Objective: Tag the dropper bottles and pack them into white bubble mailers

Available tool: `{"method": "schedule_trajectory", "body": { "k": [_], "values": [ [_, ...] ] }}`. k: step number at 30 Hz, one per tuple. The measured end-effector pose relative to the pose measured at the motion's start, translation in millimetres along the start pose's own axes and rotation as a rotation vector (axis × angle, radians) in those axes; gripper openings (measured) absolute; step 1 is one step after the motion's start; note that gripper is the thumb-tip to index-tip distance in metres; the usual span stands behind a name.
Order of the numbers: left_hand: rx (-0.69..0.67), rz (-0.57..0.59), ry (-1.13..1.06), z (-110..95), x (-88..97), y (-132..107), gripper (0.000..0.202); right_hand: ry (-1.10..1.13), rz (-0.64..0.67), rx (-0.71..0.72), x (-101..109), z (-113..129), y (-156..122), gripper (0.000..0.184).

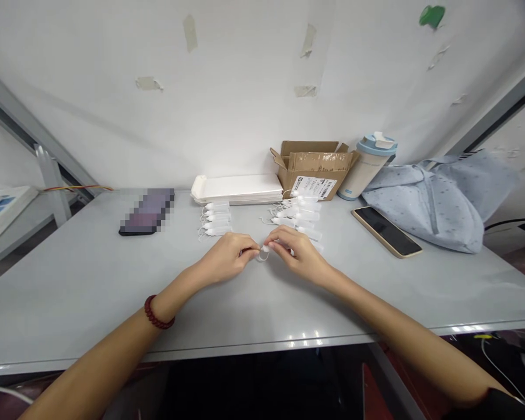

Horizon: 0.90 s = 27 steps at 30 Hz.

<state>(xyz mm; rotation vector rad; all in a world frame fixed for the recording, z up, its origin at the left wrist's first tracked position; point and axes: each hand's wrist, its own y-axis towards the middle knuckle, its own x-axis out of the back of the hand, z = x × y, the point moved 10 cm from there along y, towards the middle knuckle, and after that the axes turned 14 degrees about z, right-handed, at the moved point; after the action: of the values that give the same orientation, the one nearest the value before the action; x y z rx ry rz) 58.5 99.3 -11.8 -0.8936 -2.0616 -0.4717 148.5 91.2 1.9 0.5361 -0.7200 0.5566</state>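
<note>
This looks like a workshop, with its glossy grey table (245,315), grey metal frame (9,99) and clustered small translucent white tubes (219,224).

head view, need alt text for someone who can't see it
Left hand and right hand meet at a small white piece with a curved string, over a grey table. Behind are white tubes in two groups, a cardboard box and a tumbler.

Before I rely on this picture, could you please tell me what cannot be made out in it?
All in the head view:
- Small white piece between the left hand and right hand: fingers cover most of it.
- Inside of the cardboard box: hidden by its front wall.
- Text on the box's label: too small.
- Dark flat item at left: pixelated.
- White item with blue print: cut off by the left edge.
</note>
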Motion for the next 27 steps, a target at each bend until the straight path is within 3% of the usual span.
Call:
{"method": "schedule_trajectory", "body": {
  "k": [17,27],
  "values": [
    [0.013,-0.005,-0.028,-1,-1.0,1,0.022,0.010,0.009,-0.002,-4,-2,1,0.018],
    [0.067,-0.060,-0.146,8,9.0,-2,0.023,0.097,-0.098,-0.085,18,-9,-3,0.016]
  ]
}}
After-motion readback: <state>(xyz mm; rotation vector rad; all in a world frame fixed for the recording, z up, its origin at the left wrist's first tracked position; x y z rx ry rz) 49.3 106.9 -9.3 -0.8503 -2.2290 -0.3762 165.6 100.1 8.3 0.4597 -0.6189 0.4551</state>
